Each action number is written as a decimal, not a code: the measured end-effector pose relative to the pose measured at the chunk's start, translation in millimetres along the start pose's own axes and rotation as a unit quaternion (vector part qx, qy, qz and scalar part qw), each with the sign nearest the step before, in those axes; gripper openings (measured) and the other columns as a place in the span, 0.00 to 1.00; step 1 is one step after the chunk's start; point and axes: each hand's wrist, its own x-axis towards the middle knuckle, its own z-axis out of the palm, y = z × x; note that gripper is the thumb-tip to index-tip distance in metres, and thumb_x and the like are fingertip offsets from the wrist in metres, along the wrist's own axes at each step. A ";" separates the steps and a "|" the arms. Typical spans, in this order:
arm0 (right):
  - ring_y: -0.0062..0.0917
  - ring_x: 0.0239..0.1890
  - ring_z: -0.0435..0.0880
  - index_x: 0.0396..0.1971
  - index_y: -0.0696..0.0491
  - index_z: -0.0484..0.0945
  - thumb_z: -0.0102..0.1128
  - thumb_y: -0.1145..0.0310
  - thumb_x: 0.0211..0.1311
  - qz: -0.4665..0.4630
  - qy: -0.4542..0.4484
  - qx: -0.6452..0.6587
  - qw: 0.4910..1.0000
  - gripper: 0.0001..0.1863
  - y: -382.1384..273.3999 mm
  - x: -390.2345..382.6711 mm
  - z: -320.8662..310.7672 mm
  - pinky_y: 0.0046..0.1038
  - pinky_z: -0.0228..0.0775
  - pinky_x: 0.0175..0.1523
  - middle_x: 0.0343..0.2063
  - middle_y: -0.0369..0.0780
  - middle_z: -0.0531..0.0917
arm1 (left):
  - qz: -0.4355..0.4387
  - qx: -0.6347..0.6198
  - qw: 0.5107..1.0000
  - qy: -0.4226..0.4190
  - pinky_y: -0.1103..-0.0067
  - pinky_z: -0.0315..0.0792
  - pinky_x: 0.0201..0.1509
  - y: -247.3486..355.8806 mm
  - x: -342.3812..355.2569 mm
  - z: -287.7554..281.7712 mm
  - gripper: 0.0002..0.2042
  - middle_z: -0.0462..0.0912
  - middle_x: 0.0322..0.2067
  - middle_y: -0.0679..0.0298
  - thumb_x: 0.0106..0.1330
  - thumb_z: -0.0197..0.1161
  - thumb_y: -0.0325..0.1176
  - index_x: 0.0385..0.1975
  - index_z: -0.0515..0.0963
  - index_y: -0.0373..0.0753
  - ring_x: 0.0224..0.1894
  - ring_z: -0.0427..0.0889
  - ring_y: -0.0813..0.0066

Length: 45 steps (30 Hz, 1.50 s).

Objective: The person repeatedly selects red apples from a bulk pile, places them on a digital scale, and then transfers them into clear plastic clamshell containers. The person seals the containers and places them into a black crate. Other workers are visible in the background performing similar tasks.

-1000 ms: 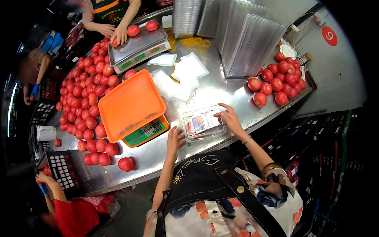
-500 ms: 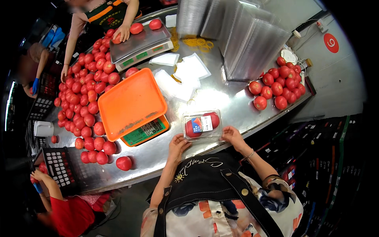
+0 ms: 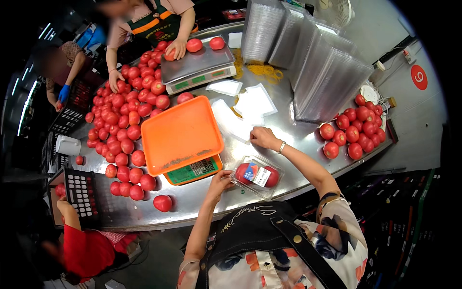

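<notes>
The left hand point(image 3: 221, 183) grasps the near left corner of a clear plastic box point(image 3: 263, 190), thumb and fingertips pinched on its thin rim, the fingers bent. The right hand point(image 3: 263, 138) is well away from the box, palm down beside the lower end of the white pads point(image 3: 257, 101), with its fingers curled in and the tips pointing at the tabletop; I cannot tell whether they pinch anything. A pale bracelet point(image 3: 282, 147) circles that wrist.

The box lies on the steel table point(image 3: 192, 204), close in front of the person's dark apron point(image 3: 262, 216), turned slightly askew. Its walls are glossy and rigid, its corners rounded, and through the lid show 2 plump red tomatoes side by side, with a blue and white label point(image 3: 256, 174) across the middle.

Left of the box stands a scale with a smooth, shallow orange tray point(image 3: 183, 137), rounded at its corners and speckled with dark grime along the near edge, above a green keypad point(image 3: 195, 171). The pads are flat, thin and matt, overlapping loosely; beyond them lie tangled yellow bands point(image 3: 264, 72). Tall nested stacks of ribbed, transparent plastic point(image 3: 332, 77) rise behind. The table's brushed metal shines with glare. Round, taut-skinned tomatoes heap at the left point(image 3: 120, 115), and a smaller pile point(image 3: 356, 130) sits at the right edge. Across the table, a co-worker's hand point(image 3: 178, 48) covers a tomato on a metal weighing pan point(image 3: 197, 65).
</notes>
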 end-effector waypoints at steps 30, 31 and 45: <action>0.37 0.29 0.83 0.37 0.41 0.86 0.56 0.49 0.61 -0.058 -0.098 -0.057 0.992 0.15 26.0 -63.4 -98.0 0.35 0.72 0.33 0.25 0.40 0.85 | 0.119 0.642 0.755 -0.055 0.71 0.75 0.34 38.2 18.3 20.4 0.46 0.84 0.23 0.58 0.48 0.67 0.64 0.66 0.61 0.49 0.26 0.83 0.61; 0.37 0.32 0.84 0.38 0.42 0.86 0.57 0.48 0.60 -0.067 -0.089 -0.070 0.991 0.17 35.8 -67.8 -90.7 0.33 0.74 0.37 0.28 0.41 0.85 | 0.099 0.615 0.777 -0.090 0.71 0.75 0.34 41.7 26.2 24.3 0.48 0.84 0.24 0.58 0.47 0.68 0.65 0.67 0.60 0.48 0.27 0.84 0.61; 0.36 0.65 0.64 0.70 0.57 0.49 0.56 0.40 0.60 0.145 0.034 0.581 0.800 0.48 -24.4 -224.4 10.4 0.31 0.58 0.66 0.63 0.54 0.64 | 0.019 0.008 0.993 -0.117 0.60 0.75 0.51 -14.8 11.4 99.6 0.37 0.64 0.62 0.56 0.68 0.57 0.48 0.71 0.41 0.60 0.59 0.71 0.56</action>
